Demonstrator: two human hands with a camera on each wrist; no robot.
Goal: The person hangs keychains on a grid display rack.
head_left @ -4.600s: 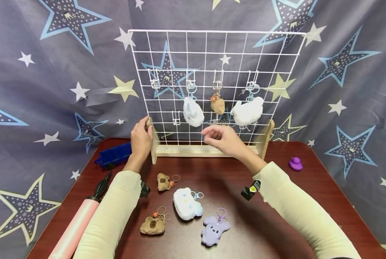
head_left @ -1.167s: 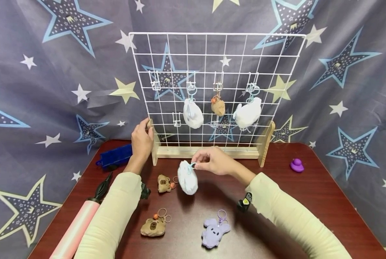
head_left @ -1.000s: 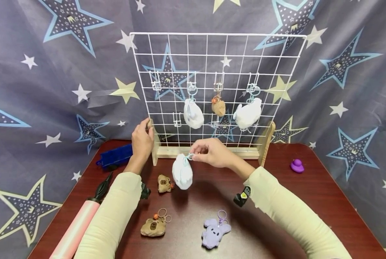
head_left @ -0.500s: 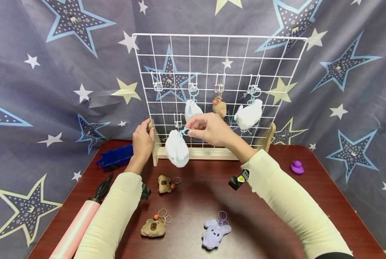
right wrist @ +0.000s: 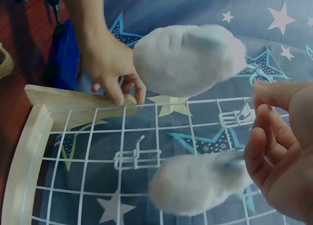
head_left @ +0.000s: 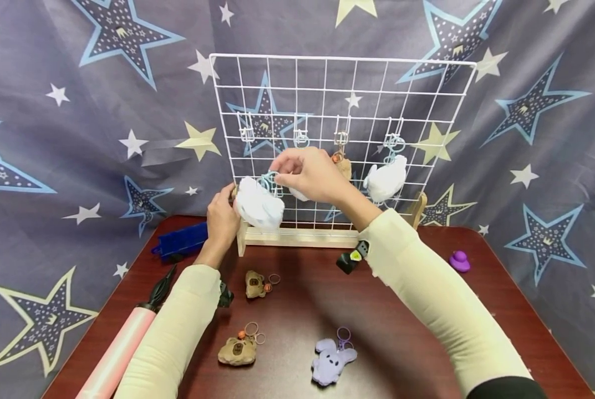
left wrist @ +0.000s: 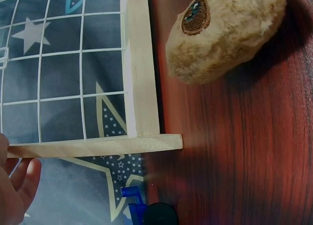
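My right hand point(head_left: 309, 174) pinches the light-blue ring of a white plush keychain point(head_left: 258, 205). The plush hangs tilted in front of the grid rack's lower left part. At the rack's left wooden support point(left wrist: 98, 147), my left hand point(head_left: 222, 216) grips the upper end. Behind my right hand, a second white plush keychain point(right wrist: 195, 183) hangs on the rack, mostly hidden in the head view. A brown plush keychain point(head_left: 344, 168) and another white plush point(head_left: 386, 178) hang farther right. One wire hook point(right wrist: 137, 159) shows close below the held plush in the right wrist view.
On the table lie two brown bear keychains point(head_left: 237, 351) and a purple bunny keychain point(head_left: 328, 363). A purple duck point(head_left: 459, 261) sits at the right. At the left are a blue object point(head_left: 182, 241) and a pink cylinder with a black nozzle point(head_left: 120, 352).
My right hand, bare at first, has picked the white plush keychain off the table. It has lifted it up and leftward to the rack. My left hand keeps its grip on the support.
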